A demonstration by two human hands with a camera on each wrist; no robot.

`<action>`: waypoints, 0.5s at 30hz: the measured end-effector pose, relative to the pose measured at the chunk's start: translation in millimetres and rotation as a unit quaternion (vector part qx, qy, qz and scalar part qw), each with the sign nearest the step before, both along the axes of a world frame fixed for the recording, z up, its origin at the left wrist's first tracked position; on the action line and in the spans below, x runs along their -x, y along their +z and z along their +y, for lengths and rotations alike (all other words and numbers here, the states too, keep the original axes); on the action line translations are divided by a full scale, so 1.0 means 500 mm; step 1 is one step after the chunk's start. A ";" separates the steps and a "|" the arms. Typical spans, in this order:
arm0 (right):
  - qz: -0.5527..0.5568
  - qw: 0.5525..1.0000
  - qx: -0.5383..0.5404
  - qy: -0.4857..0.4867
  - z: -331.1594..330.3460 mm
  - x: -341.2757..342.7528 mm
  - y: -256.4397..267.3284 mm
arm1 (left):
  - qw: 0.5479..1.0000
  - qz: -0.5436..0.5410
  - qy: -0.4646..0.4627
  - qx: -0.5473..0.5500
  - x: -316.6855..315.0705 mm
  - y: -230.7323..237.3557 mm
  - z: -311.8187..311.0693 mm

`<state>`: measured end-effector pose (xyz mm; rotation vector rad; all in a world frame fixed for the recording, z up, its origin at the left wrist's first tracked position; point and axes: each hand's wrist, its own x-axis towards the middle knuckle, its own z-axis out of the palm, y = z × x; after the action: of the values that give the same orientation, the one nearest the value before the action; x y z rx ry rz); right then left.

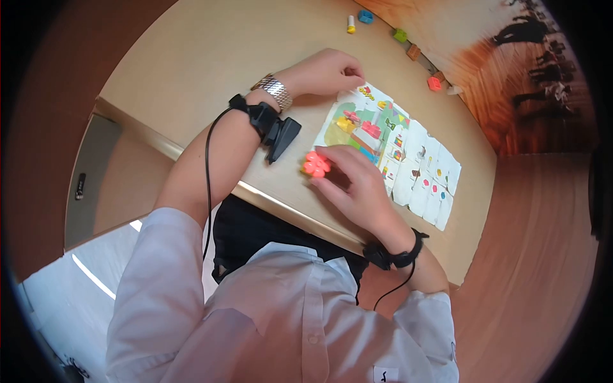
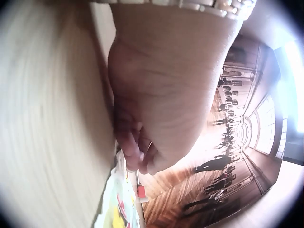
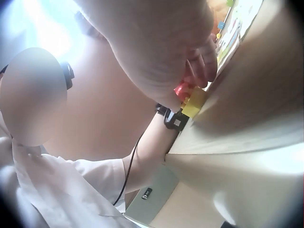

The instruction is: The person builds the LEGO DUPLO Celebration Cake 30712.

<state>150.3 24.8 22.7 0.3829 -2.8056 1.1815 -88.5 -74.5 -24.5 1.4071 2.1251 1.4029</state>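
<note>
My right hand (image 1: 361,188) pinches a red flower-shaped piece (image 1: 316,164) between thumb and forefinger, close to the table's front edge. Under the red piece in the right wrist view is a yellow block (image 3: 194,102). An illustrated instruction sheet (image 1: 415,143) with creases lies flat, its pictures showing coloured blocks. My left hand (image 1: 324,71) rests on the table at the sheet's top left corner, fingers curled and fingertips right at the paper's edge. In the left wrist view, the left hand (image 2: 152,104) hides part of that corner of the sheet (image 2: 115,199).
Along the back edge stand a white-and-yellow piece (image 1: 350,25), a blue block (image 1: 365,16), a green block (image 1: 400,34), a brown block (image 1: 414,52), a red block (image 1: 434,83) and a white piece (image 1: 454,90). A printed backdrop (image 1: 498,70) rises behind them. Cables hang from both wrist cameras.
</note>
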 end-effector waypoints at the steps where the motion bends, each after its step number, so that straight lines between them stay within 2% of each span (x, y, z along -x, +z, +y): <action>1: 0.008 1.000 -0.015 0.009 -0.007 0.009 0.001 | 0.999 -0.042 0.022 -0.003 0.005 0.002 -0.003; 2: -0.002 1.000 -0.019 0.015 -0.014 0.019 0.003 | 0.996 -0.083 0.045 -0.005 0.010 0.005 -0.006; 6: -0.009 1.000 -0.013 -0.003 -0.023 0.028 0.008 | 0.995 -0.056 0.077 0.001 0.027 0.018 -0.029; 8: -0.006 0.999 -0.007 -0.030 0.002 0.024 0.019 | 0.990 -0.084 0.105 0.035 0.033 0.015 -0.035; 11: -0.002 0.995 0.005 -0.097 0.087 0.025 0.014 | 0.992 -0.031 0.095 0.074 0.039 -0.003 -0.033; 15: -0.078 0.969 0.083 -0.219 0.234 0.026 -0.027 | 0.991 -0.005 0.094 0.092 0.038 -0.001 -0.031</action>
<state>137.5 142.0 9.1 -0.3390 -2.6775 1.3637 -107.4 -89.8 -25.1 1.1568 2.3631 1.2332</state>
